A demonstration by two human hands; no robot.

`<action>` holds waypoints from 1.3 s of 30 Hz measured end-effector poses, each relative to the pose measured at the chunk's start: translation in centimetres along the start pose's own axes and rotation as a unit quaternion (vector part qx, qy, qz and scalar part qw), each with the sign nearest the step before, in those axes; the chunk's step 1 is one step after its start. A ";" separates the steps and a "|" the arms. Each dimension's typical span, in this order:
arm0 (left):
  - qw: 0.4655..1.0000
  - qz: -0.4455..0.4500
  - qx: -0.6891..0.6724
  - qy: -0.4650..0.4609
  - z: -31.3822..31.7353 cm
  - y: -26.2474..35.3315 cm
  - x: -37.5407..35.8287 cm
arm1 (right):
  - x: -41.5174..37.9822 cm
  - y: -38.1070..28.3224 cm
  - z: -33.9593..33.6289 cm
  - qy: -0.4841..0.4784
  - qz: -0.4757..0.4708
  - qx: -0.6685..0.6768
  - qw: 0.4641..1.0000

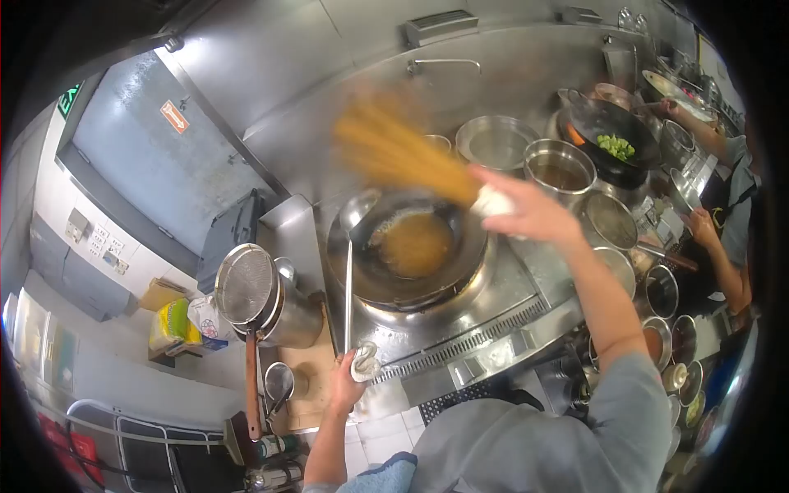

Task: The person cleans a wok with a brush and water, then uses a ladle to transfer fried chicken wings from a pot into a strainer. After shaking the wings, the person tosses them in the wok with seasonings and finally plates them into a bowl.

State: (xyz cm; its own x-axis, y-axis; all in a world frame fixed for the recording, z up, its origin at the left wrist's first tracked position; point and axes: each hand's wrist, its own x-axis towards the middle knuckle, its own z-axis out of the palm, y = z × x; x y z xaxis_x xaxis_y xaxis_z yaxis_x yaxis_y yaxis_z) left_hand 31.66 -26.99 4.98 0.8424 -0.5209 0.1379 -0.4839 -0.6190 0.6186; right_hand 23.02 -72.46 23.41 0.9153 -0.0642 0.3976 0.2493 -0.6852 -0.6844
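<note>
My right hand (534, 209) is closed round the white-wrapped end of a bamboo wok brush (403, 152). The brush is smeared by motion and hangs above the back of a dark wok (349, 267), its bristles pointing up and left. Brownish liquid (417, 245) lies in the bottom of the wok. At the lower middle, my left hand (347, 384) grips the long handle of a metal ladle (348, 287), with a white cloth (365, 361) bunched at the same hand. The ladle's bowl rests at the wok's left rim.
Left of the stove, a mesh strainer (246, 283) sits over a metal pot (297, 316). Steel pots, one a pot of dark liquid (560, 171), stand right of the wok. Beyond is another wok (588, 131) with chopped greens, where a co-worker's arms (713, 238) reach in.
</note>
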 end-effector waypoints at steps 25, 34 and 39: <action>0.996 0.012 -0.086 0.025 1.6 0.2 0.3 | 1.1 2.0 1.5 -0.158 0.206 -0.102 0.960; 0.982 -0.021 -0.189 -0.013 3.3 -2.0 0.0 | 0.5 4.1 2.8 0.002 0.082 0.050 0.995; 0.970 -0.052 -0.235 0.040 3.5 -4.4 -3.9 | 2.3 5.3 2.6 -0.101 0.125 -0.226 0.961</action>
State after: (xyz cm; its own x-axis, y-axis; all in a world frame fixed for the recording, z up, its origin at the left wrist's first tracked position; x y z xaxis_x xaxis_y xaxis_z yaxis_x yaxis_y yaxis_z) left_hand 29.70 -24.34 -1.00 0.9056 -0.4111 0.1045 -0.2502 -0.3188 0.9142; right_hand 27.30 -74.39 19.13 0.9827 -0.1571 0.0977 -0.1074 -0.9146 -0.3898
